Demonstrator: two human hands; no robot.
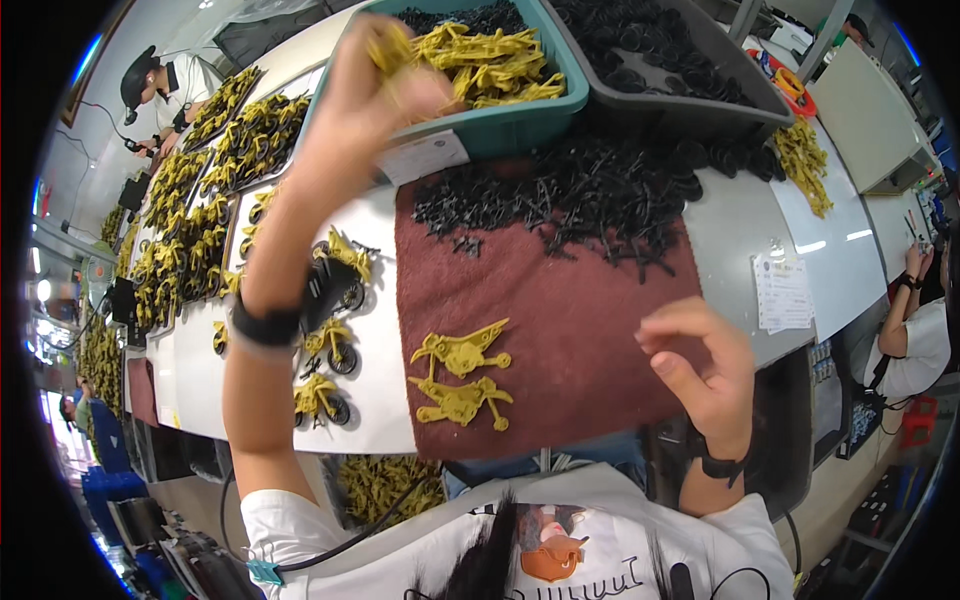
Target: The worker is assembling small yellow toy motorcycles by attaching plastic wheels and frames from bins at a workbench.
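My left hand [385,95], smeared by motion, is raised at the near left edge of a teal bin [520,125] heaped with yellow plastic motorcycle frames [490,65]. Blurred yellow frames show between its fingers. Over the right side of a maroon cloth [580,320], my right hand [710,375] hovers with thumb and forefinger apart and nothing between them. Two yellow toy motorcycle frames, an upper one [462,352] and a lower one [460,400], lie side by side on the cloth's left part. Behind them spreads a pile of small black parts [570,195].
A grey bin [690,110] of black wheels adjoins the teal one. Part-built yellow motorcycles [318,398] stand left of the cloth, with full trays [255,140] beyond. A paper slip [782,292] and more yellow pieces [802,165] lie right. Co-workers sit at far left and right.
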